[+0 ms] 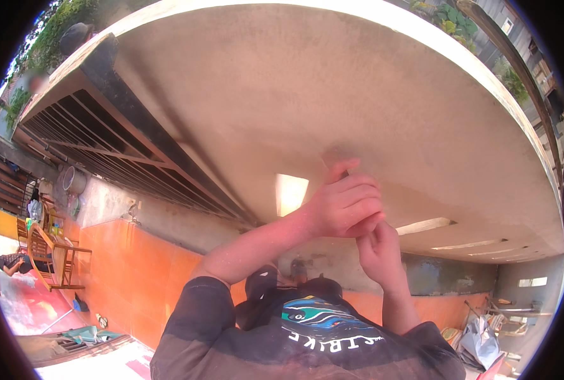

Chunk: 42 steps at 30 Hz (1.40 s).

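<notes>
Flat-bladed tool (337, 154), its thin blade set at the plastered surface (231, 95) just beyond the hands; its handle is mostly hidden in the grip. Nearest is the wearer's dark shirt (383, 364), with a coloured print across the chest. From its short sleeves both bare arms rise and meet a little right of centre. The left forearm slants up to the right, elbow bent outward, and the left hand (348, 201) sits uppermost, its fingers wrapped around the tool, one digit stretched toward the blade. The right forearm stands more nearly upright, and the right hand (379, 250) is tucked just below, touching the left; I cannot tell how far its fingers close, or whether they hold the handle. Beyond, the surface spreads wide, with a bright patch (291, 195) left of the hands and a dark slatted grille (114, 139) further left. Farther off are orange panelling (142, 272), a wooden chair (41, 250) and greenery (57, 38).
</notes>
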{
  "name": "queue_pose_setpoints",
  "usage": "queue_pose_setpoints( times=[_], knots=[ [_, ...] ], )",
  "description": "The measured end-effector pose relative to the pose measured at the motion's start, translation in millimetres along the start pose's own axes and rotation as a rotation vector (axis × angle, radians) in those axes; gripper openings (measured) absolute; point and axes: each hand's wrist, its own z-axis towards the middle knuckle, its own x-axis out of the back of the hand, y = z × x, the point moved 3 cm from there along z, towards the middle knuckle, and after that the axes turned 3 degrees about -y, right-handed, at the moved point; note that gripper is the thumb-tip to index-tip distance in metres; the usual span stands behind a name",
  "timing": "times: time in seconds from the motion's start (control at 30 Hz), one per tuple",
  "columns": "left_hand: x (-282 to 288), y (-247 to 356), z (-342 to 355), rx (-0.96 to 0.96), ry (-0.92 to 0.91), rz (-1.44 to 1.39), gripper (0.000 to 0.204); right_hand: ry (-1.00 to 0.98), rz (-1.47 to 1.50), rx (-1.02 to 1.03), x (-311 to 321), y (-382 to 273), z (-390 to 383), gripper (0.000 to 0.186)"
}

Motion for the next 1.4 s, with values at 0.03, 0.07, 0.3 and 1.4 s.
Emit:
queue_pose_setpoints(
  times=[0.03,0.07,0.3,1.4],
  knots=[
    [-7.1,-9.3,1.2,-0.034,-0.015,-0.029,0.013,0.005,-0.028,-0.015,1.4,-0.8,1.8,0.016],
    [-12.9,-17.7,0.3,-0.024,-0.042,-0.068,0.014,0.008,-0.050,-0.040,1.6,-1.1,3.1,0.014],
    [-11.6,-32.8,-17.6,-0.119,0.119,-0.135,0.021,0.061,-0.207,-0.060,-17.7,-8.6,2.8,0.009],
    [3.2,-54.3,-24.0,-0.183,0.216,-0.360,0.014,0.251,-0.340,-0.004,-54.3,-5.9,12.9,0.005]
  ],
)
